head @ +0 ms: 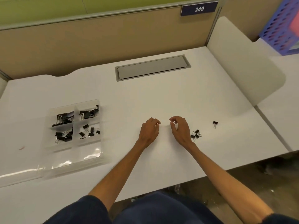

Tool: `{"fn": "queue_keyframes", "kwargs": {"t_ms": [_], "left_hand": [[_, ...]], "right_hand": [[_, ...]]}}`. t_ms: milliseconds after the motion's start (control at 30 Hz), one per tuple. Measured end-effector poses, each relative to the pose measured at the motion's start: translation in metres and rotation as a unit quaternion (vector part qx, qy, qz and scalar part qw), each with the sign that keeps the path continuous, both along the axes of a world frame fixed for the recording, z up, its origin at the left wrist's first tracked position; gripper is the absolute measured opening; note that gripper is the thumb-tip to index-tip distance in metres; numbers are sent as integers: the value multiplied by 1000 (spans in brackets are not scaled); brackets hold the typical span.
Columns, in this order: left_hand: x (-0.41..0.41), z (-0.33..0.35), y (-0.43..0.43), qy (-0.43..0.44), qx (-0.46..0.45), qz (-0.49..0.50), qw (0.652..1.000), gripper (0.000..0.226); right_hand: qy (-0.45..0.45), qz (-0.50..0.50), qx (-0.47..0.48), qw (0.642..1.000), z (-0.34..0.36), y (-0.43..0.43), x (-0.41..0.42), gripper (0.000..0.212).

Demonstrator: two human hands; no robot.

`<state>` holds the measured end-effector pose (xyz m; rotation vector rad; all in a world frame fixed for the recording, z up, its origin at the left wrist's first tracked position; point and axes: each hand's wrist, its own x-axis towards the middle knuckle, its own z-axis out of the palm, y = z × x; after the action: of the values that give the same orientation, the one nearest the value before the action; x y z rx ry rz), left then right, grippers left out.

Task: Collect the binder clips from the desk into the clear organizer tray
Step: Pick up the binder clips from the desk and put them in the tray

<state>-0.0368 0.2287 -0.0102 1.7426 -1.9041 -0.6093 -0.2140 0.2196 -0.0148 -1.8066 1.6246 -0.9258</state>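
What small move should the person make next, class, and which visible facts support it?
Probably slide the right hand sideways to the small cluster of black metal binder clips beside it. Both hands look empty; that cluster and one lone black clip remain outside the clear plastic organizer tray.

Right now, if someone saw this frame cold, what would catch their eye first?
Probably the two bare hands at mid-desk, left hand and right hand, both loosely curled and apparently holding nothing. Next, the clear organizer tray at the left, with black binder clips in four of its compartments. Last, the clips not yet collected: a small cluster of clips just right of the right hand and a single clip farther right.
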Motion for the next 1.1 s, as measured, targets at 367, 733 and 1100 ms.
{"fn": "queue_keyframes", "kwargs": {"t_ms": [367, 733, 1100], "left_hand": [[-80, -2, -16, 2, 19, -99, 995, 16], [-145, -2, -32, -43, 68, -186, 979, 34], [-164, 1, -40, -63, 92, -178, 978, 22]], "right_hand": [[24, -112, -1, 993, 0, 8, -98, 19], [59, -192, 87, 976, -8, 9, -167, 32], [109, -174, 133, 970, -13, -11, -180, 30]]}}
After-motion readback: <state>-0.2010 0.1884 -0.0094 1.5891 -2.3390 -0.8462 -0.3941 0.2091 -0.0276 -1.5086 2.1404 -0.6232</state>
